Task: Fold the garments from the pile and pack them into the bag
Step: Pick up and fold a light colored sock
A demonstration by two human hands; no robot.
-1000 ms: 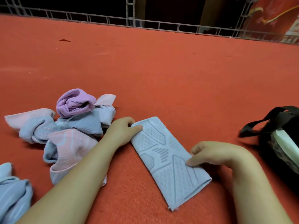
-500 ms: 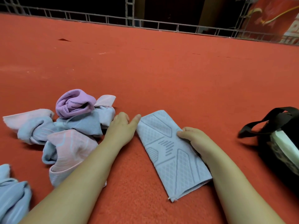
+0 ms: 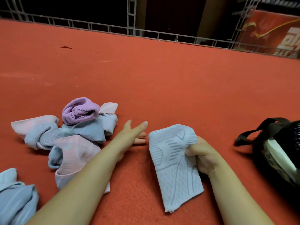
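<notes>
A pale blue patterned garment (image 3: pixel 175 168) lies in a long strip on the red carpet. My right hand (image 3: pixel 203 156) grips its far right edge, and the top corner is lifted and curled over my fingers. My left hand (image 3: pixel 129 135) hovers open just left of the garment, fingers straight, not touching it. The pile of crumpled garments (image 3: pixel 73 135) in lilac, pink and blue sits to the left. The black bag (image 3: pixel 279 150) stands at the right edge, its strap lying on the carpet.
Another blue garment (image 3: pixel 14 197) lies at the bottom left corner. A metal truss rail (image 3: pixel 146 32) runs along the far edge of the carpet (image 3: pixel 162 78). A red banner (image 3: pixel 272 31) stands at the back right.
My right hand took hold of the garment's far right edge and lifted that corner. My left hand let go of the left corner and opened beside it.
</notes>
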